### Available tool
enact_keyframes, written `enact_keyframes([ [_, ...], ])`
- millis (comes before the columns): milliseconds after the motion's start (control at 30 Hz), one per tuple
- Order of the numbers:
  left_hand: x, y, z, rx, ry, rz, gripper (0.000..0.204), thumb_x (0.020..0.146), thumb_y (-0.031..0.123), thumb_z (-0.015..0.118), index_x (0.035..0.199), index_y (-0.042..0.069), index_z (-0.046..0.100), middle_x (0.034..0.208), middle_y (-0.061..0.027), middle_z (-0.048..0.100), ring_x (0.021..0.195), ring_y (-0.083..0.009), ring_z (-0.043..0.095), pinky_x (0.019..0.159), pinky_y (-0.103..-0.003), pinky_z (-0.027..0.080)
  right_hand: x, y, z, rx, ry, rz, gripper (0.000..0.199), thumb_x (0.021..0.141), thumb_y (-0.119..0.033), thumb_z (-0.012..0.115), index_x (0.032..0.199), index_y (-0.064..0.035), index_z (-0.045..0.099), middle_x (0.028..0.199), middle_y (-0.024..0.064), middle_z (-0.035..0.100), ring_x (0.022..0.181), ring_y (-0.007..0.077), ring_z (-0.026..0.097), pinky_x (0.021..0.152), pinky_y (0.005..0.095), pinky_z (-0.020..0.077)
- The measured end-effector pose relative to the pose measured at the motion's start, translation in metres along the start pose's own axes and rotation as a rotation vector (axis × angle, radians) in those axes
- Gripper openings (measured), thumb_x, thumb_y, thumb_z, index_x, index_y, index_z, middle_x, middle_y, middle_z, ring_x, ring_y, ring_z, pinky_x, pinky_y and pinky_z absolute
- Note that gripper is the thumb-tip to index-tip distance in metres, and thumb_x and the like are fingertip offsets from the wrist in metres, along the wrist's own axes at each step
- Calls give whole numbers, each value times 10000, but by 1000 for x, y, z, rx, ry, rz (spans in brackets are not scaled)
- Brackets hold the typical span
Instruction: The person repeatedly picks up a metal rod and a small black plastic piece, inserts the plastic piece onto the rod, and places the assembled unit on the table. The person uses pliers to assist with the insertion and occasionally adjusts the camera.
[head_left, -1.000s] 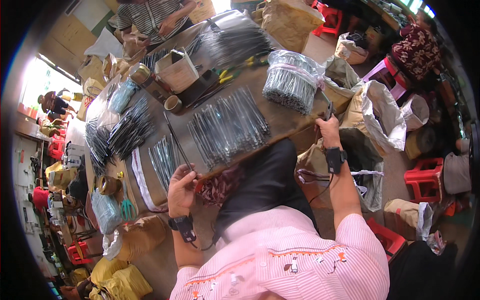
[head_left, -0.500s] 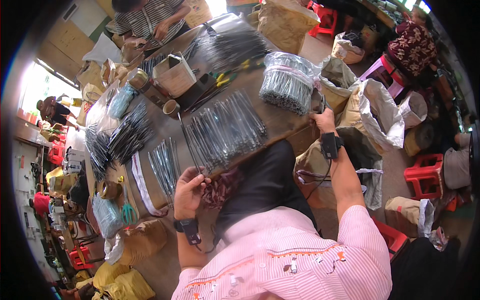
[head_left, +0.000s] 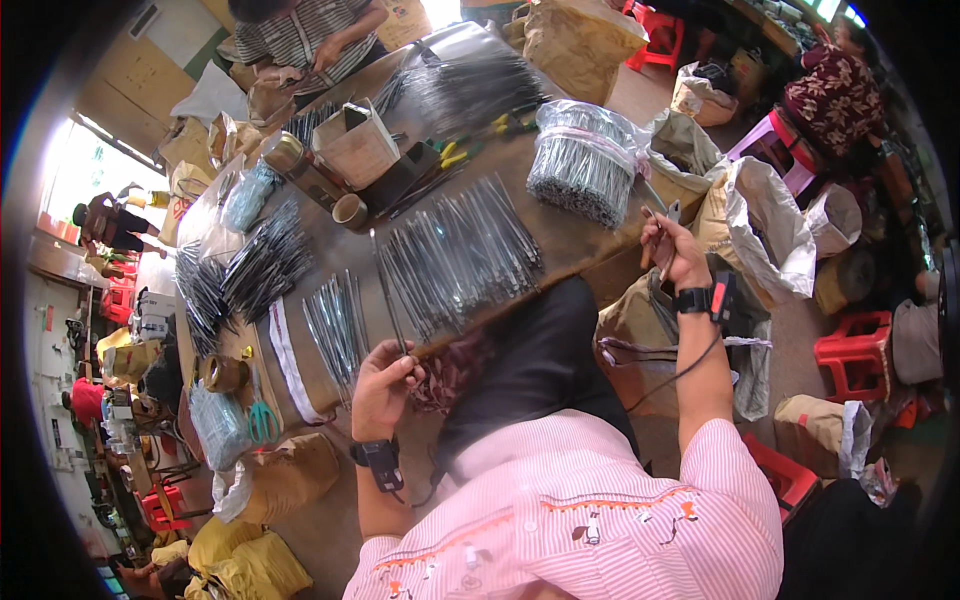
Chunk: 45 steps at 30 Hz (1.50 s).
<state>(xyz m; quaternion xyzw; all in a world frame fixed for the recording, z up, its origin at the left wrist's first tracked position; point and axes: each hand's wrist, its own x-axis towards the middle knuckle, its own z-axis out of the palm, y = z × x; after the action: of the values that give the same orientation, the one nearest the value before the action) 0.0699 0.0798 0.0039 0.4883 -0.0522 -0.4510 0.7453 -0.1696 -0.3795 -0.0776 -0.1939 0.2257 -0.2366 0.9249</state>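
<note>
My left hand [head_left: 381,392] is closed at the table's near edge, pinching the lower end of a thin dark metal strip [head_left: 387,285] that points away from me. Beside that strip lies a row of similar shiny metal strips [head_left: 455,260], side by side; a smaller group [head_left: 337,325] lies to its left. Past the table's right edge, my right hand [head_left: 682,255] is wrapped round a pair of pliers [head_left: 660,238], their grey jaws pointing away. Near it stands a plastic-wrapped bundle of thin metal pieces [head_left: 583,165] with a pink band.
Darker strip piles [head_left: 268,260] lie on the table's left, near green-handled scissors [head_left: 263,422] and a tape roll [head_left: 224,374]. A cardboard box [head_left: 355,145], a small cup [head_left: 349,211] and yellow-handled pliers [head_left: 452,157] sit farther back. Open sacks [head_left: 765,235] stand right. A person [head_left: 310,45] works opposite.
My right hand has moved right and toward me, away from the bundle, bringing the pliers into clearer sight. The left hand keeps its pinch on the strip, nearly unmoved.
</note>
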Motion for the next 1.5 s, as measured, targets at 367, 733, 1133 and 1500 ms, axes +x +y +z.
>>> enact_keyframes([
  [367, 0, -15, 12, -33, 63, -139, 260, 850, -14, 643, 1105, -4, 591, 993, -152, 682, 835, -222, 700, 657, -234, 586, -3, 30, 28, -60, -14, 12, 82, 917, -87, 596, 942, -9, 586, 815, 86, 628, 698, 195, 629, 670, 355, 550],
  [733, 16, -40, 75, 69, -155, -111, 224, 806, -21, 679, 992, -9, 553, 884, -92, 624, 820, -249, 683, 724, -292, 574, -82, 121, 130, -502, -79, -162, 169, 856, -44, 656, 980, -36, 542, 821, 121, 660, 681, 186, 648, 641, 316, 549],
  [1133, 22, -46, 93, 225, -207, 46, 158, 804, -24, 706, 912, -13, 591, 838, -84, 661, 750, -150, 655, 680, -250, 543, -110, 163, 153, -803, -159, -177, 104, 854, -27, 681, 919, 7, 608, 750, 70, 669, 647, 108, 639, 485, 229, 487],
  [1500, 18, -48, 79, 286, -222, -13, 196, 809, -34, 687, 979, -19, 591, 863, -74, 657, 770, -160, 672, 686, -259, 557, -96, 153, 158, -627, -31, -347, 155, 893, -22, 619, 1038, 30, 600, 844, 117, 677, 690, 149, 650, 635, 257, 538],
])
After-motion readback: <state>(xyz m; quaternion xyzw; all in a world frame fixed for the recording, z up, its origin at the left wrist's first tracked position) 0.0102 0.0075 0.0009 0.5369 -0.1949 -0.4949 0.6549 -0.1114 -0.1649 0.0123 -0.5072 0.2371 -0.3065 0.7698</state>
